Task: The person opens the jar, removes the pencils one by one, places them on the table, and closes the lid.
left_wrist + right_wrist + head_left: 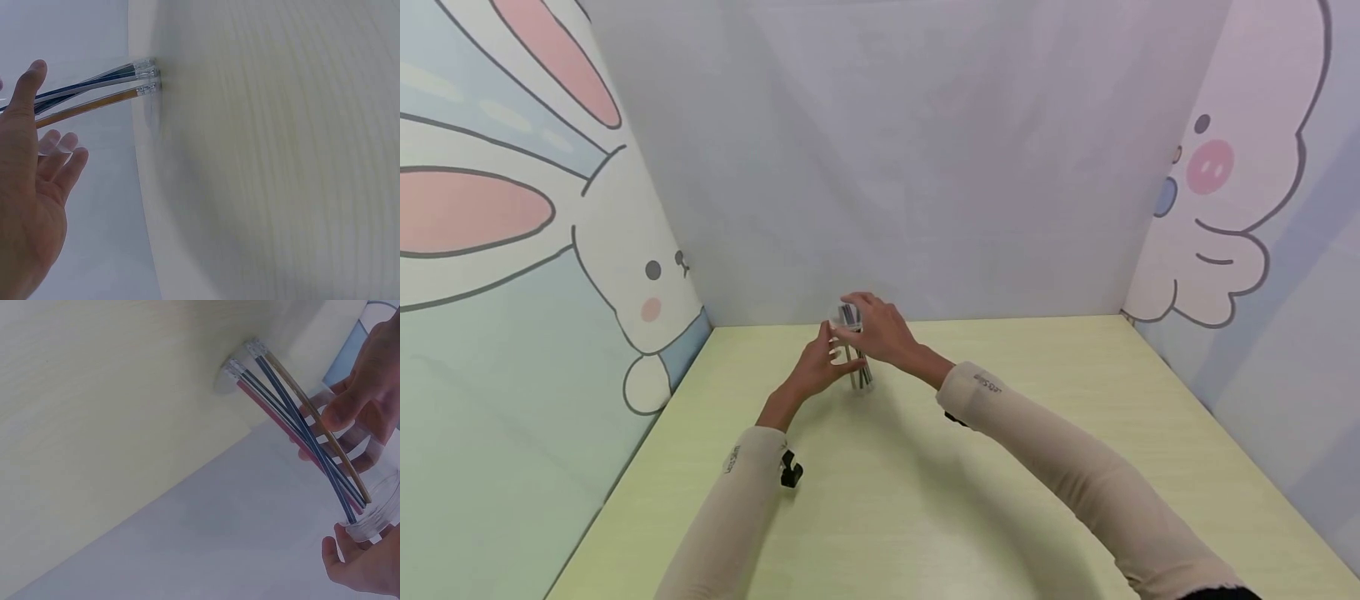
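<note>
Bracing the clear jar (865, 385) of pencils (282, 404), seemingly against tipping, the left hand (817, 367) curls its fingers round it while the right hand (883, 335) pinches the rim (369, 530).

Wears a long, pale beige left sleeve (724, 521) and a matching right sleeve (1056, 458), close-fitting; shows wrinkles along the right sleeve, gathered toward its upper end. Bears 1 small dark left print (732, 459) and 1 right print (987, 382), each beside the sleeve's wrist edge, too small to read surely. Carries 1 blocky, notched black clip (791, 470) at the left sleeve's inner edge and 1 black strip (955, 419) peeking from under the right sleeve. Shows black cloth (1221, 594) at the right sleeve's upper edge. Leaves left hand (812, 367) and right hand (883, 333) bare.
</note>
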{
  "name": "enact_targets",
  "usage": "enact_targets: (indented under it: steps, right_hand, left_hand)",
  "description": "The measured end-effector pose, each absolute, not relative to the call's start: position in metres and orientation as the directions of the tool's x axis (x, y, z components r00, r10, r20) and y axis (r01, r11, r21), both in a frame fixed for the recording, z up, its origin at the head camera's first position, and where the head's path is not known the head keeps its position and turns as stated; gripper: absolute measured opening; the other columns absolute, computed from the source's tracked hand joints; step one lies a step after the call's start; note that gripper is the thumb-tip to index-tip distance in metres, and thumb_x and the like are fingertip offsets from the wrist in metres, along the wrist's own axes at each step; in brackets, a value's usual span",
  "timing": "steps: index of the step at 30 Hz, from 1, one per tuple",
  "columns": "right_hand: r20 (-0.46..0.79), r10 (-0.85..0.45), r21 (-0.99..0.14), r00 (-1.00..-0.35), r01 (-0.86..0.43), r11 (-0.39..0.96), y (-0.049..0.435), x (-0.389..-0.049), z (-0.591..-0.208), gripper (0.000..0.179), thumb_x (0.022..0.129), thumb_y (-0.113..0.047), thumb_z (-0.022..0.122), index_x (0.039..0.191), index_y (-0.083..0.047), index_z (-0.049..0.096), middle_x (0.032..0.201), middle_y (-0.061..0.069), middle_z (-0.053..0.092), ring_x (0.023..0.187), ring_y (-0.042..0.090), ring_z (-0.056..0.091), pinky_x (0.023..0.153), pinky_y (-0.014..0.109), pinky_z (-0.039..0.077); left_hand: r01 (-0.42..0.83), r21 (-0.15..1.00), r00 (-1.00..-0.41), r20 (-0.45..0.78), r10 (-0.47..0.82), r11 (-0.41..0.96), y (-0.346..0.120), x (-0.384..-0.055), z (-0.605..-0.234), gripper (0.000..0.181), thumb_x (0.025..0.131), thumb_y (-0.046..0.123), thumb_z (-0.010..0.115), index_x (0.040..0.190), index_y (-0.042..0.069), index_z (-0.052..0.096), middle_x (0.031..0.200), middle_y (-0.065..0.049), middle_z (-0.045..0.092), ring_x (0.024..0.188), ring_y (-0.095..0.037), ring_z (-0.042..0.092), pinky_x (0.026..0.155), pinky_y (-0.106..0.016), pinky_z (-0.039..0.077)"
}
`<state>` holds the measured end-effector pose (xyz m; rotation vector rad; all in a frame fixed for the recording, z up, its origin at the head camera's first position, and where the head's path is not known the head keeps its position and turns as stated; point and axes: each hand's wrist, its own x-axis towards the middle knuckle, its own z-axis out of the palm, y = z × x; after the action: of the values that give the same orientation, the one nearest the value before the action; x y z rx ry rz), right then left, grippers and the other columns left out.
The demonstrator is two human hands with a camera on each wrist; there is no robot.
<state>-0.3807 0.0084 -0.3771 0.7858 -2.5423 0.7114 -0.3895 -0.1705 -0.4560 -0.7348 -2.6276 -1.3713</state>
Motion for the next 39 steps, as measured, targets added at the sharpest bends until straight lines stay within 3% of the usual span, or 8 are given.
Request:
enact_targets:
  steps: [5, 13, 25, 39]
  right_hand:
    - [0.478, -0.392, -0.339, -0.786, -0.576, 0.743, 0.0070, -0.3800, -0.3761, 0.072, 0.087, -0.054, 0.063, 0.143, -0.016, 0.042, 0.144, 0.005, 0.042, 0.126, 0.023, 0.047, 0.105, 0.049, 0.040]
    - [0.498, -0.359, -0.308, -0.789, -0.548, 0.778, 0.0064, -0.3824, -0.3774, 0.066, 0.084, -0.058, 0.064, 0.132, -0.013, 0.056, 0.127, 0.007, 0.053, 0.111, 0.023, 0.052, 0.096, 0.044, 0.045]
    - [0.508, -0.404, -0.294, -0.761, -0.594, 0.749, 0.0078, -0.3841, -0.3722, 0.059, 0.087, -0.048, 0.066, 0.133, -0.014, 0.055, 0.132, 0.006, 0.054, 0.119, 0.025, 0.050, 0.101, 0.048, 0.041]
    - [0.500, -0.415, -0.293, -0.760, -0.599, 0.745, 0.0133, -0.3870, -0.3714, 0.065, 0.087, -0.053, 0.063, 0.137, -0.014, 0.050, 0.135, 0.005, 0.051, 0.125, 0.024, 0.047, 0.105, 0.048, 0.039]
  left_hand:
    - [0.454, 0.755, -0.879, 0.294, 0.375, 0.472, -0.1706, -0.3892, -0.4570, 0.089, 0.079, 0.047, 0.075, 0.145, 0.037, 0.016, 0.147, 0.006, 0.037, 0.131, -0.032, 0.045, 0.101, -0.051, 0.046]
    - [0.447, 0.772, -0.881, 0.294, 0.369, 0.452, -0.1717, -0.3879, -0.4563, 0.085, 0.080, 0.042, 0.076, 0.144, 0.029, 0.021, 0.145, 0.001, 0.039, 0.129, -0.034, 0.046, 0.100, -0.054, 0.045]
    - [0.446, 0.780, -0.880, 0.292, 0.374, 0.440, -0.1704, -0.3892, -0.4558, 0.084, 0.081, 0.040, 0.076, 0.143, 0.028, 0.022, 0.147, 0.001, 0.038, 0.129, -0.034, 0.046, 0.101, -0.053, 0.044]
    - [0.457, 0.776, -0.875, 0.305, 0.376, 0.435, -0.1698, -0.3890, -0.4537, 0.089, 0.080, 0.039, 0.077, 0.146, 0.027, 0.018, 0.148, -0.002, 0.037, 0.127, -0.035, 0.048, 0.100, -0.054, 0.045]
